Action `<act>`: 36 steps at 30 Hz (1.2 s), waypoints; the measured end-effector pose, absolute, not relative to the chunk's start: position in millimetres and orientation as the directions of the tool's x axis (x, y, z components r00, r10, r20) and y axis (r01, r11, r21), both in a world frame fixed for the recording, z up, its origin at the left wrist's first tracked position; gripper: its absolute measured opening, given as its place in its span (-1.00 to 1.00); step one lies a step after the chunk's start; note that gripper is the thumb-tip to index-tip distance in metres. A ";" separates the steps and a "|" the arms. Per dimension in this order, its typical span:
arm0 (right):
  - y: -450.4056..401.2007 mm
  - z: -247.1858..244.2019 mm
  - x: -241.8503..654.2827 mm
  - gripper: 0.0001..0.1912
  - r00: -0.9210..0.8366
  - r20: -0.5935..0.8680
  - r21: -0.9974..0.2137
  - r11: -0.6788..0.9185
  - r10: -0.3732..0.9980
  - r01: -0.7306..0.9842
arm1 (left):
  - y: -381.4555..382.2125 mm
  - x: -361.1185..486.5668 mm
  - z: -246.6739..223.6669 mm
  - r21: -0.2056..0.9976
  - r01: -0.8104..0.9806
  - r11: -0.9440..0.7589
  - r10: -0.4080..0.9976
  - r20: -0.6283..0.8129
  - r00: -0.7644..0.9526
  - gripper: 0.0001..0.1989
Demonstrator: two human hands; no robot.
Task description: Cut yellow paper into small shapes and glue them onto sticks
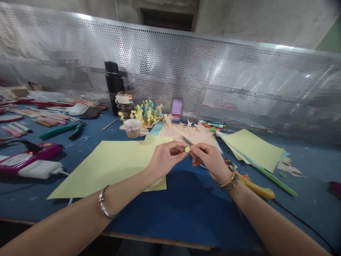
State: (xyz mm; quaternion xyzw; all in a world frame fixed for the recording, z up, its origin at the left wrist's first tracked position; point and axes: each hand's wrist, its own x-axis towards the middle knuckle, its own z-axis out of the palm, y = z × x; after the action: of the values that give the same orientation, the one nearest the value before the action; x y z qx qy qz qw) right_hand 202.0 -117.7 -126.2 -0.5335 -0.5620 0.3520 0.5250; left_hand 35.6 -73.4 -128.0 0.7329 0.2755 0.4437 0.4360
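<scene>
Between the fingertips of my left hand (167,156) is a small yellow paper piece (187,149), pinched near the middle of the view. My right hand (209,158) is closed around a pair of slim metal scissors or tweezers (187,140); which of the two I cannot tell. Its pointed end sticks up and to the left, just above the paper piece. The hands are close together over the blue table (186,213). Under and beside my left forearm lies a large yellow sheet (106,163). Cut pinkish paper (194,129) lies beyond the hands.
Yellow paper figures (138,115), a white-rimmed cup (132,128), a jar (124,105) and a black flask (113,85) stand behind. Pliers (61,131) and a purple power strip (42,153) lie left. At right are yellow sheets (253,145) and a yellow-handled tool (257,189) with a cord.
</scene>
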 end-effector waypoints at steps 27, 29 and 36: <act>-119.7 -126.0 203.0 -0.69 0.097 0.247 -0.948 0.220 0.964 0.228 | -76.2 37.6 -121.5 0.962 -0.088 -0.260 0.846 0.271 0.459 -0.75; -120.1 -125.2 202.4 -0.71 0.097 0.260 -0.939 0.227 0.961 0.260 | -76.0 38.2 -120.7 0.974 -0.140 -0.177 0.856 0.222 0.467 -0.74; -123.2 -119.3 202.4 -0.76 0.102 0.412 -0.849 0.341 0.905 0.404 | -71.3 38.4 -122.2 0.960 -0.263 0.091 0.866 0.054 0.498 -0.78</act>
State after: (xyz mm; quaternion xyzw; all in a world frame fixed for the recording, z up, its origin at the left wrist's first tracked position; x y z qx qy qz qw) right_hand 202.4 -123.2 -119.3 -0.5226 -0.6263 0.2378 0.5273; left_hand 38.4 -71.3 -122.2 0.5324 0.2830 0.4136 0.6822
